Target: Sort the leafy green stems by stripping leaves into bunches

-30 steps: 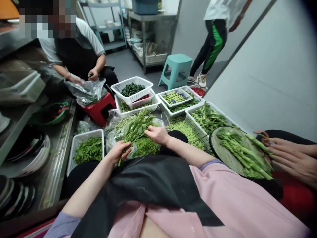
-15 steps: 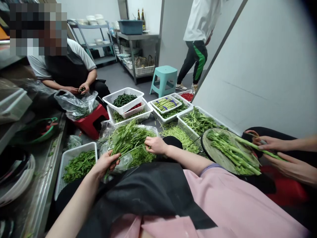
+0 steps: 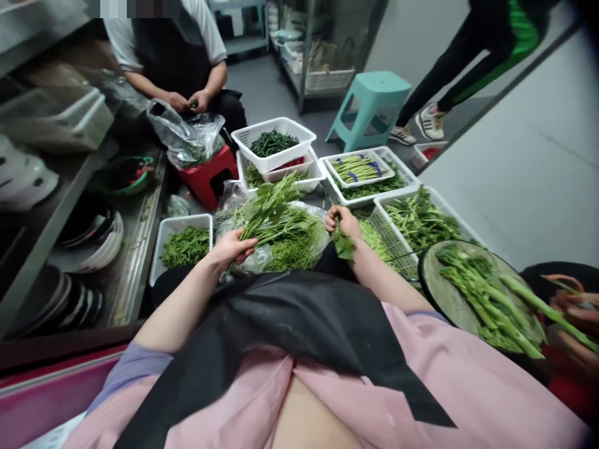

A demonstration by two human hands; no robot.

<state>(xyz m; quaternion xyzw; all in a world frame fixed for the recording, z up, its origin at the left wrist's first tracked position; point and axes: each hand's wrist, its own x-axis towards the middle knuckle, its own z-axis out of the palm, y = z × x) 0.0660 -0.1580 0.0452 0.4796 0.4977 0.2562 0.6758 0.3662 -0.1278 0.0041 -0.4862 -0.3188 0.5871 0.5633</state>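
Note:
My left hand (image 3: 235, 247) is closed around the stems of a bunch of leafy greens (image 3: 274, 209), whose leaves fan out away from me. To its right, my right hand (image 3: 344, 223) pinches a small leafy sprig (image 3: 344, 243) that hangs down from the fingers, apart from the bunch. Beneath both hands lies a heap of thin green stems (image 3: 294, 246) on a clear plastic bag (image 3: 319, 218). A white basket of picked leaves (image 3: 186, 245) stands left of my left hand.
White baskets hold green chillies (image 3: 274, 143), bundled asparagus (image 3: 358, 168) and leafy greens (image 3: 418, 215). At right, another person's hands (image 3: 578, 324) hold a stalk by a round board (image 3: 477, 305). A co-worker (image 3: 175, 62) sits behind a red stool (image 3: 206, 176). A metal shelf (image 3: 135, 262) borders the left.
My right hand has pulled away from the bunch to the right, now with a sprig in it. The view has tilted down and swung left. The walking person has moved rightward.

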